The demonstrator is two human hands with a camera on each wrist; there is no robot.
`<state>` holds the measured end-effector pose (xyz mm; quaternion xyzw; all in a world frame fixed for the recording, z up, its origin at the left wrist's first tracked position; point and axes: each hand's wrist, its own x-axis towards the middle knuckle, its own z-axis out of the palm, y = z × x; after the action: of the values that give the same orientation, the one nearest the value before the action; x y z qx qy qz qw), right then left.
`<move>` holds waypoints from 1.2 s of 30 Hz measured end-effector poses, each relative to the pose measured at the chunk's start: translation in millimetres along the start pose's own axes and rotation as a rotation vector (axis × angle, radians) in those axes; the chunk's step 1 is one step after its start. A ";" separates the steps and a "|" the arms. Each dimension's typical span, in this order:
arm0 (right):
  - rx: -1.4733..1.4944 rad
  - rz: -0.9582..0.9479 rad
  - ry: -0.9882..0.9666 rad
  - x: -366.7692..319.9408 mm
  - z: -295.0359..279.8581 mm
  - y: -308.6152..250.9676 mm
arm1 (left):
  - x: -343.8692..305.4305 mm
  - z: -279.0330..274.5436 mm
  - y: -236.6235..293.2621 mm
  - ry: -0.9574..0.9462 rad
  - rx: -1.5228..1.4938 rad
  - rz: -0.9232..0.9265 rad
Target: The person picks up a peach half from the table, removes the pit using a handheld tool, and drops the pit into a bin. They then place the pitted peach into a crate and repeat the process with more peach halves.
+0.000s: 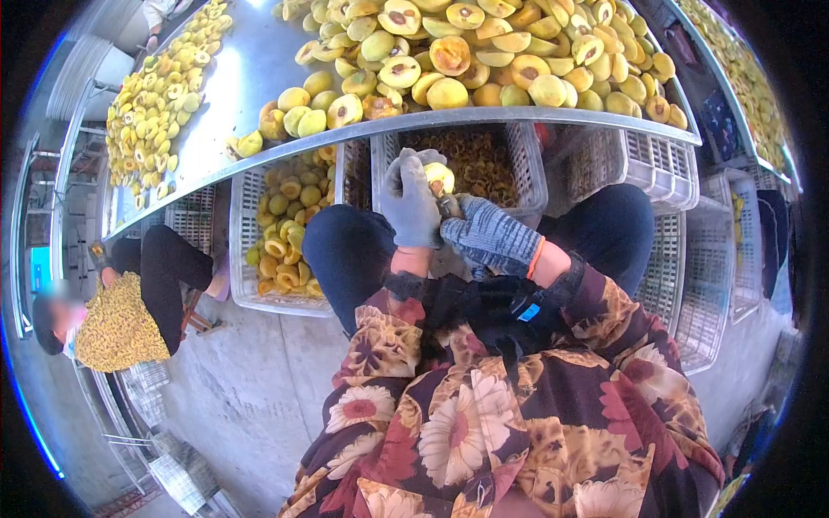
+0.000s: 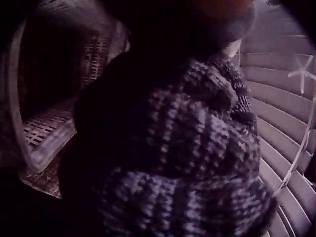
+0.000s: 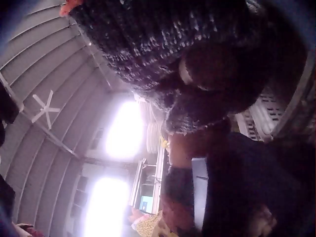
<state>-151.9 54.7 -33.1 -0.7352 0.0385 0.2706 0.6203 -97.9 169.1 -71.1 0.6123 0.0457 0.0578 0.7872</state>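
My left hand (image 1: pixel 408 203), in a grey glove, holds a cut yellow apricot (image 1: pixel 440 178) in front of my knees. Close against it, my right hand (image 1: pixel 494 235), in a blue-and-black knitted glove with an orange cuff edge, grips a small tool with a dark handle (image 1: pixel 449 207). The tool's tip is hidden at the fruit. In the right wrist view the round end of that handle (image 3: pixel 210 66) shows dimly among the gloved fingers. The left wrist view is dark and mostly filled by the knitted glove (image 2: pixel 197 143).
Halved apricots (image 1: pixel 518 60) lie heaped on a metal table (image 1: pixel 432 123) ahead. Below it stand a crate of brown scraps (image 1: pixel 492 164), a crate of apricots (image 1: pixel 289 207) and a stacked white crate (image 1: pixel 661 173) at right. Another person (image 1: pixel 129 324) sits at left.
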 end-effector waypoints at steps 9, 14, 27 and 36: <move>-0.292 -0.120 0.041 10.8 -7.0 13.2 | 3.6 -3.7 -7.5 -0.059 -0.104 -0.113; -0.207 -0.263 0.094 18.6 -0.1 28.3 | -1.0 0.7 -11.0 0.002 -0.074 0.037; -0.356 -0.015 -0.029 15.3 -12.6 6.5 | 6.6 1.9 1.9 -0.103 0.021 -0.252; 0.356 -0.059 -0.365 -2.1 -23.1 14.8 | 2.9 6.5 1.1 -0.089 -0.023 -0.054</move>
<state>-151.4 29.1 -43.4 -0.5541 -0.0485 0.3694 0.7444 -94.1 163.6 -68.5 0.6038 0.0264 0.0097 0.7966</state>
